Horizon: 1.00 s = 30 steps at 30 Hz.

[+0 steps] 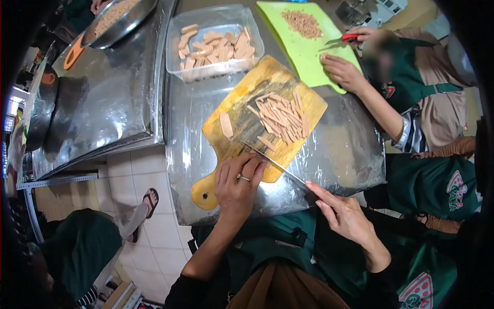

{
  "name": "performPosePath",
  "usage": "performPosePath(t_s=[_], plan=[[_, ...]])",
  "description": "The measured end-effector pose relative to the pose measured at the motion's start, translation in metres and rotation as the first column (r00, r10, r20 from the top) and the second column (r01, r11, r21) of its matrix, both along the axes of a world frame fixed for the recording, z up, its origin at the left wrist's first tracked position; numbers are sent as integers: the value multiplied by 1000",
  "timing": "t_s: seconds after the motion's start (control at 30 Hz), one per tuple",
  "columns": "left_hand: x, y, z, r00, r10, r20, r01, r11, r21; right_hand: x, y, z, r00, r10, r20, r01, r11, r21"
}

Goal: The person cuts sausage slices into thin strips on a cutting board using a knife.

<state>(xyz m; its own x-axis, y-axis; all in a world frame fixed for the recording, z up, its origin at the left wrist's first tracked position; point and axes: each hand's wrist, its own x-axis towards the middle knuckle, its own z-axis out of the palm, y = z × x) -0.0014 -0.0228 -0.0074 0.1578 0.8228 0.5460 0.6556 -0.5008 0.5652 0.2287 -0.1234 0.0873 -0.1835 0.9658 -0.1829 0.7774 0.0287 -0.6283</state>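
Note:
My right hand (349, 215) grips a knife (283, 169), index finger stretched along its top. The blade slants up and left across the lower part of a wooden cutting board (236, 98). Curled fingers of my left hand (239, 180), a ring on one of them, press down on the board beside the blade; what is under them is hidden. Thin strips of sausage-like meat (280, 118) lie heaped on the board's right half. A flat slice (226, 126) rests at the left, and a short strip (266, 143) lies just above the blade.
A clear plastic tub (172, 49) of cut meat pieces stands behind the board. At the right, a co-worker's hands (345, 72) work with a red-handled knife (350, 37) on a green board (309, 72) with minced meat. A bowl (128, 26) sits on the left table.

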Motion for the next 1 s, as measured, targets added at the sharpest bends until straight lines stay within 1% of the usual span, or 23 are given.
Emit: performPosePath(t_s=[0.03,0.07,0.17,0.2,0.3,0.37,0.4,0.43,0.5,0.6,0.67,0.7,0.73,0.83,0.87,0.97,1.0], plan=[[0,-1,-1,1000,3,16,-3,1000,5,-2,-1,3,1000,-4,24,3,1000,15],[0,-2,-2,1000,1,22,0,1000,-13,-6,-2,13,993,-94,65,104,982,-159],[0,-2,-8,999,10,33,-12,999,40,-17,-10,11,965,-258,-55,244,951,-188],[-1,-3,-6,1000,-5,2,5,999,-36,-13,-17,-10,960,-241,-145,240,970,-28],[-3,-2,-15,999,-18,29,16,998,65,-24,-19,-37,925,-297,-236,338,927,161],[-3,-2,-13,999,-41,34,38,997,62,-37,-15,-47,904,-324,-280,389,894,222],[-4,-4,-12,999,-42,32,40,997,61,-46,-14,-46,872,-404,-276,453,880,145],[-5,-5,-12,999,-37,24,36,998,59,-52,-10,-48,850,-403,-338,470,871,144],[-5,-6,-15,998,-52,34,50,996,70,-61,-4,-58,855,-419,-306,491,845,213],[-7,-4,-21,997,-67,49,61,992,111,-63,5,-81,823,-359,-441,479,855,199],[-7,-4,-23,996,-65,54,57,989,135,-58,11,-96,831,-287,-476,439,864,246],[-8,-4,-23,996,-66,56,57,988,147,-58,12,-90,813,-279,-512,425,884,195],[-8,-4,-24,995,-78,53,71,990,124,-57,13,-85,792,-275,-545,410,901,142],[-8,-4,-24,996,-77,50,70,987,142,-57,12,-72,737,-325,-593,410,912,10],[-8,-5,-24,995,-87,58,79,988,129,-53,14,-78,729,-298,-617,383,924,6],[-9,-6,-21,994,-94,54,86,987,137,-51,16,-78,709,-338,-618,398,916,-45],[-9,-7,-20,994,-91,54,83,988,132,-52,16,-79,706,-337,-623,403,915,-38]])
